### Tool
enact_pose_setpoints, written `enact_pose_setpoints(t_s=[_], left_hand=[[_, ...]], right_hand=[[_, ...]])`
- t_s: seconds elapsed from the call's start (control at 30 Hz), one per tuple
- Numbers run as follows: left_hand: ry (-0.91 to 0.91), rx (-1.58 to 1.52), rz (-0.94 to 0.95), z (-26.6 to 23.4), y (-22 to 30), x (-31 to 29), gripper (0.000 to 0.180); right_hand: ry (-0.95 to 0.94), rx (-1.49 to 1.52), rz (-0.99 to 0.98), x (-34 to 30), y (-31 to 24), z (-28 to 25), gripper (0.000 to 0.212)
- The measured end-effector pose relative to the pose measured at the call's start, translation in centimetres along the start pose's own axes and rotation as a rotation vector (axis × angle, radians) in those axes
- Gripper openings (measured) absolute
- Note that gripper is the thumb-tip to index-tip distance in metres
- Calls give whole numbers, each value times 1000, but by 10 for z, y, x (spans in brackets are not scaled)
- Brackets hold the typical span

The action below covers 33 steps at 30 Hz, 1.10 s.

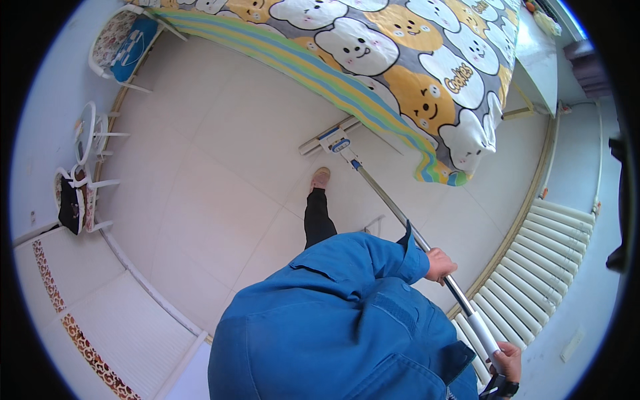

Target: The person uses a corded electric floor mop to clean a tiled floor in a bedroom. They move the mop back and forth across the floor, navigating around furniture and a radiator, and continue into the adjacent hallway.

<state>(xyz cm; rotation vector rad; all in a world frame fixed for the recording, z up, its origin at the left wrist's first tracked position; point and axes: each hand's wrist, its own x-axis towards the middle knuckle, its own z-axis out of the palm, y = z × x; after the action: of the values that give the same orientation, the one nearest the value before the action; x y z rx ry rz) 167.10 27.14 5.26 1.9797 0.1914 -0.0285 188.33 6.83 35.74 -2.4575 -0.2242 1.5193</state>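
A flat mop (pixel 381 193) with a long metal pole slants across the view. My left hand (pixel 440 265) is closed around the pole about midway, the blue sleeve reaching across from the left. Lower right, my right hand (pixel 508 360) wraps the white grip at the pole's upper end; a dark band circles that wrist. The wide mop head (pixel 335 140), with a blue and white joint, lies flat on the pale tiled floor (pixel 200 167). Its far end meets the hanging striped edge of a bedspread (pixel 380 100). My shoe (pixel 321 177) stands just behind the head.
The bed's cover hangs low along the far side. White chairs (pixel 123 50), one bearing a blue item, line the left wall near a small round glass-topped table (pixel 85 133). A white ribbed radiator (pixel 533 260) runs along the right wall. A thin grey bar (pixel 375 223) shows beside my leg.
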Motion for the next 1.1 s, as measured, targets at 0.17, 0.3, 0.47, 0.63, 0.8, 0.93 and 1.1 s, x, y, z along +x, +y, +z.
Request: enact_pose_setpoints(t_s=[0.17,0.3,0.47,0.63,0.8,0.93,1.1], left_hand=[[152,-12,-69,-45,-26,-32,33],[239,38,-123,-87,-64,-63,24],[414,210,-216,-154,-171,-135,13],[454,278,-665,-248,-304,-242,9],[886,546,-1072,-339,-366,-359,23],[850,717,-972,-354,-353,-408,30],[635,577,-1022,-294,-323,-348,21]], right_hand=[[-44,5,-33,15,-66,35,40],[-85,-72,-81,26,-129,80,33],[-280,-116,-122,84,-215,186,38],[-477,-184,-202,159,-318,341,37],[-640,-211,-430,189,-412,495,39],[-711,-220,-498,164,-411,524,41],[-594,-317,-474,149,-337,422,41]])
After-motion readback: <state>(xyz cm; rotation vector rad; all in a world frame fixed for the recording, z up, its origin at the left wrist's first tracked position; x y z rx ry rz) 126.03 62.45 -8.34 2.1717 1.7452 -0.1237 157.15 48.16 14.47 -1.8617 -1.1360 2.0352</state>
